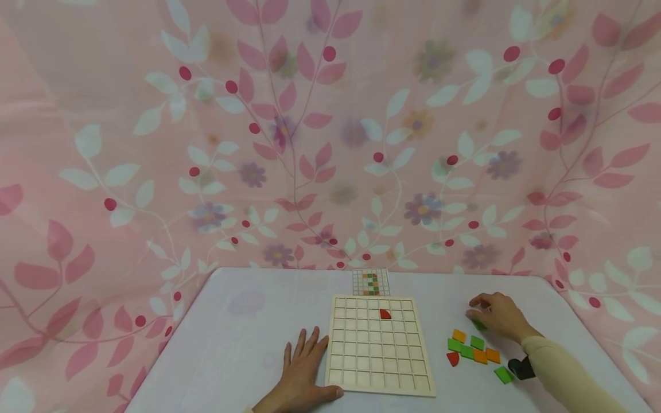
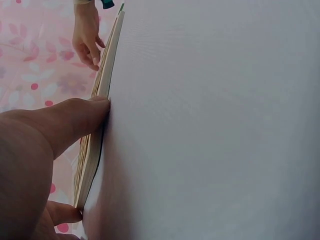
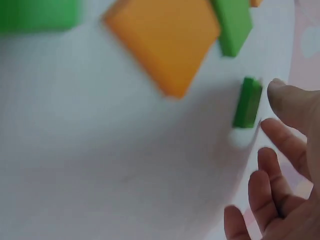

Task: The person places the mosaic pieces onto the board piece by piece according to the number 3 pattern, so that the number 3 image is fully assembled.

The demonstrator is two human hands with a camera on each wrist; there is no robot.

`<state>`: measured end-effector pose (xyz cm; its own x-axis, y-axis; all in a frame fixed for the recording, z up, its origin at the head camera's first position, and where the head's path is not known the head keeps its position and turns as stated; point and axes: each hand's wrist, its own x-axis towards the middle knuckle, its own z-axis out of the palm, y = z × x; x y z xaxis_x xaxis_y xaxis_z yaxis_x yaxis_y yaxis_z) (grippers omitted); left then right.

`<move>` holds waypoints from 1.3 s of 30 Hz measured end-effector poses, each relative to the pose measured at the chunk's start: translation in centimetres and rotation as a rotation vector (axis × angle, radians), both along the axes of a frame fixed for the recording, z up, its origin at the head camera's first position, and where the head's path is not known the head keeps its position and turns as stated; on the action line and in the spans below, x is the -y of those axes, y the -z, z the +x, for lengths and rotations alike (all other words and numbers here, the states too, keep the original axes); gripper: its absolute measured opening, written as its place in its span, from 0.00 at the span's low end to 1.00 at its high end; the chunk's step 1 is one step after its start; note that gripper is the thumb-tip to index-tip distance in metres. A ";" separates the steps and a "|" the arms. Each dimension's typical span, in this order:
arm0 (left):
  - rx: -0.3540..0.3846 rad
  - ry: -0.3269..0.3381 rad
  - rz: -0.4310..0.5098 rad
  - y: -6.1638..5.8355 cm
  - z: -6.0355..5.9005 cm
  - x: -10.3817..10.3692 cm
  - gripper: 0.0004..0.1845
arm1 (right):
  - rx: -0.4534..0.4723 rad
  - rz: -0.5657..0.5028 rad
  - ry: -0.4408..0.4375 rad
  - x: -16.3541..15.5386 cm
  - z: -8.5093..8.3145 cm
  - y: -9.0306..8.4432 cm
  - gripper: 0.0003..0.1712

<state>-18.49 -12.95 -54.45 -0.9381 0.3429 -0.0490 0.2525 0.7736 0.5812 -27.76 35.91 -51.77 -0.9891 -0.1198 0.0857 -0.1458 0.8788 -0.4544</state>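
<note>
Wooden grid board (image 1: 379, 344) flat mid-table, one red tile (image 1: 385, 314) in it; left hand (image 1: 302, 376) flat, fingers straight against its left edge. Right hand (image 1: 498, 315), the nearer one, hovers loosely curled over green tile (image 1: 478, 324), fingertips just beside it, not gripping; tile lies under the palm, board-side.

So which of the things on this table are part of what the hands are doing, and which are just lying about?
In use:
- wooden grid board, steadied by the left hand
- red quarter-round tile already in the board
- small green square tile at the right hand
- loose green, orange and red tiles
- small pattern card behind the board

Lying about:
- black object near the right sleeve
- floral pink curtain
</note>
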 end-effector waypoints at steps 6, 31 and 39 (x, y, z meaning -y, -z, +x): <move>-0.010 0.000 0.001 0.0 0.0 0.0 0.59 | 0.086 -0.037 -0.051 -1.3 0.7 0.0 0.17; -0.005 -0.021 -0.028 0.2 0.0 -0.1 0.60 | 0.138 -0.076 -0.096 -3.3 1.8 0.9 0.18; -0.013 -0.021 -0.030 0.3 0.0 -0.1 0.60 | 0.156 -0.093 -0.069 -3.0 1.9 0.9 0.17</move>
